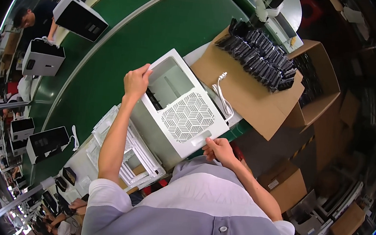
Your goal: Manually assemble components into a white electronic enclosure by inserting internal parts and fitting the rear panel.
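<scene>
A white box-shaped appliance (218, 126) lies in front of me at the edge of the green conveyor. Its upper face has a recessed opening (170, 81) with a dark interior, and a vent grille (189, 117) in a cube pattern. My left hand (136, 81) is closed on the appliance's left edge, beside the opening. At the near right corner, by a small slot, my right hand (218, 150) has its curled fingers on the rim. A white power cord with a plug (221, 90) lies along the appliance's right side, partly on cardboard.
Several black wrapped packets (261, 56) lie on the cardboard sheet (245, 98), next to an open carton (322, 85). White grille panels (136, 151) are stacked at my left. Across the green conveyor (111, 59) stand other appliances (81, 17) and a co-worker (40, 21).
</scene>
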A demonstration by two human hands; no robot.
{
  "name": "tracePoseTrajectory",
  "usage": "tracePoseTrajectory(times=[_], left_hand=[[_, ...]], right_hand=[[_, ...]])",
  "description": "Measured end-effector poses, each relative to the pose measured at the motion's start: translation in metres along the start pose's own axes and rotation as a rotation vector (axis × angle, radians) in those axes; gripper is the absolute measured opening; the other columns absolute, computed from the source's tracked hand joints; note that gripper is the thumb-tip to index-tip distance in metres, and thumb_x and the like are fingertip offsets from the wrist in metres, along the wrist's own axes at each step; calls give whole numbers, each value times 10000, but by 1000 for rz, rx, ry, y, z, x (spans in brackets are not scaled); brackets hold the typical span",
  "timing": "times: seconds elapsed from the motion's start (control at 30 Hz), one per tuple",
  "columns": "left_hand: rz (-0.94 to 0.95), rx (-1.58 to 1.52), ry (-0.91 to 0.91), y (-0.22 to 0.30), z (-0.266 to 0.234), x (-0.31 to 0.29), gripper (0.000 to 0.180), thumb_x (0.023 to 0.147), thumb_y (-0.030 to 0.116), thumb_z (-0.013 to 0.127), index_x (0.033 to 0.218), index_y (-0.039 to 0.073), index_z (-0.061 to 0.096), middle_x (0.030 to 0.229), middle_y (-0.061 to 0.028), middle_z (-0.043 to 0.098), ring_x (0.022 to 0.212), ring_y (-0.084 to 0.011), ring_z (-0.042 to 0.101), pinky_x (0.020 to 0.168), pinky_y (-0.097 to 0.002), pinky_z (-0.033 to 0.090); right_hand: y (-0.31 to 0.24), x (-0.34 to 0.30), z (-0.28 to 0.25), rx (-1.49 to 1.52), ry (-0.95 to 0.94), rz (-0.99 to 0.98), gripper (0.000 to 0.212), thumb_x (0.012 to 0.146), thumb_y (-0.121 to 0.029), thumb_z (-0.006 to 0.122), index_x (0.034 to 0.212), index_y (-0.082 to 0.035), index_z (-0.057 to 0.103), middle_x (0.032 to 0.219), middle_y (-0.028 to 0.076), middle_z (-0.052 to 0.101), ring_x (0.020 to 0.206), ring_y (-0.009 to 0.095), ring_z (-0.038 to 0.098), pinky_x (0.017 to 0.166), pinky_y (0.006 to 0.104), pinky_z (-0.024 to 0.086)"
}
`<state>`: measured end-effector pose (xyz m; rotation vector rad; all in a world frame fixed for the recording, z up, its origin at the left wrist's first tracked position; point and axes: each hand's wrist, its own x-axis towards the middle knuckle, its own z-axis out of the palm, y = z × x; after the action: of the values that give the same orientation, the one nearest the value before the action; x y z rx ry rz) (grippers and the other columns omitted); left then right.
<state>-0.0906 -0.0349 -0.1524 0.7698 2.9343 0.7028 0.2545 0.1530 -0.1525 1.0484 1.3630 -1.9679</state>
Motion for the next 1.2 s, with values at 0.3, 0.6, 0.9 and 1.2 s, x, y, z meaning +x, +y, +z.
tracePoseTrajectory(times=[0.3, 0.6, 0.9, 1.2], left_hand=[[27, -13, -76, -6, -4, 11, 230, 905, 220, 697, 1104, 118, 751, 828, -199, 706, 762, -412, 678, 713, -457, 541], [119, -50, -130, 8, -12, 20, 184, 916, 184, 680, 1017, 36, 720, 749, -248, 626, 724, -454, 607, 672, -474, 499], [100, -73, -207, 2, -22, 25, 178, 900, 158, 689, 1023, 34, 723, 758, -244, 629, 703, -442, 606, 665, -445, 496], [35, -34, -269, 11, -26, 27, 174, 880, 168, 706, 984, 31, 730, 750, -239, 633, 699, -435, 607, 674, -447, 500]], right_hand=[[-6, 1, -8, 35, -63, 19, 447, 1063, -308, 500, 895, 64, 682, 732, 97, 671, 592, 162, 642, 582, 293, 555], [-7, 2, -6, 28, 21, 6, 525, 1038, -407, 533, 880, 67, 694, 723, 109, 677, 582, 161, 633, 553, 291, 532], [4, 1, 1, 147, -87, 27, 531, 1058, -412, 507, 937, 74, 685, 753, 118, 682, 625, 165, 651, 581, 292, 539], [11, 6, -5, 83, -59, -25, 626, 1070, -473, 428, 934, 83, 681, 754, 123, 677, 619, 161, 648, 569, 295, 538]])
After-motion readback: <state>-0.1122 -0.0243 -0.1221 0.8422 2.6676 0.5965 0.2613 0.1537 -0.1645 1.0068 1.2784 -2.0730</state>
